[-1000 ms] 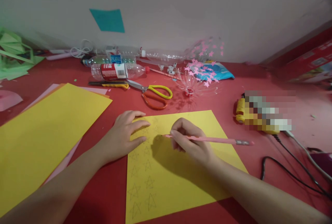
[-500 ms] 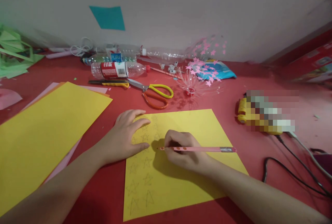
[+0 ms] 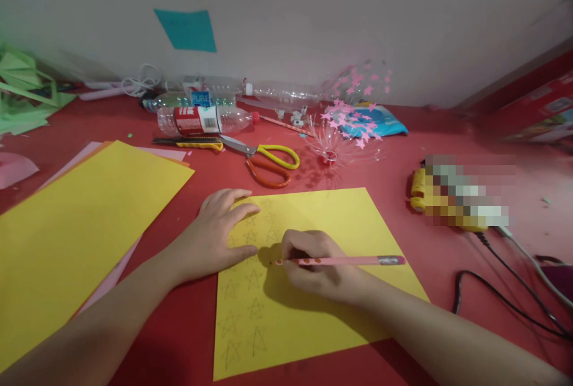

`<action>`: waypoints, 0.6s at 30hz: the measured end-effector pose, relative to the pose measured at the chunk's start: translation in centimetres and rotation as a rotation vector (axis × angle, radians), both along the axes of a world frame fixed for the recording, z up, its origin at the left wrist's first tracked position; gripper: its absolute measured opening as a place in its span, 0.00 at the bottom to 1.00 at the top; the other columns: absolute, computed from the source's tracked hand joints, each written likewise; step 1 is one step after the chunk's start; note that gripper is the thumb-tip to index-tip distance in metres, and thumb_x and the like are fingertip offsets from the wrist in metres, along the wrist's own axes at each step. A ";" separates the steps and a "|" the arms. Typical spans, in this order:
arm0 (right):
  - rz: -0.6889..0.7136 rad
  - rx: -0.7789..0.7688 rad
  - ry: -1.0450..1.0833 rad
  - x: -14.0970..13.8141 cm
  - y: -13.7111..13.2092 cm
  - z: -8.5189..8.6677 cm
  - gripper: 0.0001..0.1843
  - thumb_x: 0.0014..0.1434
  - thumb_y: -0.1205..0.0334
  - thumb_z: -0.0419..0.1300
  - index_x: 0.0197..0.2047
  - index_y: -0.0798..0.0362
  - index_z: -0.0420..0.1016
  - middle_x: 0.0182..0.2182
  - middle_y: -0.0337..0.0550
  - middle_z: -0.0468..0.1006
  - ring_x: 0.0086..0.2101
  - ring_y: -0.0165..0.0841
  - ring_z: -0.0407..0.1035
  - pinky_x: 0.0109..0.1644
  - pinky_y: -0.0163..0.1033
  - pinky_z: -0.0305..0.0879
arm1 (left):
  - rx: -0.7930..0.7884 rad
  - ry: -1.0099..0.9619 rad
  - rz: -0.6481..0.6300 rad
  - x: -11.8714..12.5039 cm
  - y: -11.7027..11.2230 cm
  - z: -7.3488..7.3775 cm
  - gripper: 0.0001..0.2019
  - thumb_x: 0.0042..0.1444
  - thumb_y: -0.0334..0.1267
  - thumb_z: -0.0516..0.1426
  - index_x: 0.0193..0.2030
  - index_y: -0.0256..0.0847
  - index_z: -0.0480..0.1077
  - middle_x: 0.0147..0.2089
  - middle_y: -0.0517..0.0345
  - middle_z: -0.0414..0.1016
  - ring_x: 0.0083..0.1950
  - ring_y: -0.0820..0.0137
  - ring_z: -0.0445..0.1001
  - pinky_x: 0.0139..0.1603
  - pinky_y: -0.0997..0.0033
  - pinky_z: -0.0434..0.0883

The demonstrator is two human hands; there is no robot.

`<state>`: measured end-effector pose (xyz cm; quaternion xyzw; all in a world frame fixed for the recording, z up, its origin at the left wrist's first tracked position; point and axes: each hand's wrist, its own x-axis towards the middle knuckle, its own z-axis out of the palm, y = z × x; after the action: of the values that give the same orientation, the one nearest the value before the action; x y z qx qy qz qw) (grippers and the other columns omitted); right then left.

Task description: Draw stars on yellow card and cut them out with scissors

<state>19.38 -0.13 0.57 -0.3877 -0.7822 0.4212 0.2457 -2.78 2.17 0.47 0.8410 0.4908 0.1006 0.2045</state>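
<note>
A yellow sheet of paper lies on the red tabletop in front of me. Columns of pencilled stars run down its left part. My right hand grips a pink pencil with brown dots, its tip at the paper beside the stars and its eraser end pointing right. Resting on the sheet's upper left edge, my left hand has its fingers spread and holds nothing. Part of the star columns is hidden under my left fingers, and my right hand covers the sheet's middle.
Scissors, a yellow utility knife and plastic bottles lie beyond the sheet. A cut bottle with pink stars stands right of them. Stacked coloured paper is at left. At right is a yellow device with cables.
My right hand and the pencil have shifted slightly down and left on the sheet. My left hand stays where it was.
</note>
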 end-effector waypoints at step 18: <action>-0.235 -0.044 -0.057 -0.5 -0.1 -0.9 0.07 0.46 0.71 0.49 0.22 0.51 0.55 0.17 0.33 0.60 0.18 0.24 0.52 0.20 0.30 0.46 | -0.008 0.015 -0.008 -0.1 0.0 0.0 0.29 0.52 0.57 0.56 0.57 0.44 0.64 0.65 0.47 0.55 0.66 0.50 0.50 0.63 0.45 0.53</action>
<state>18.89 -0.28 -0.36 -0.4940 -0.7287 0.3952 0.2623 -2.89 2.21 0.49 0.8427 0.4894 0.0916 0.2046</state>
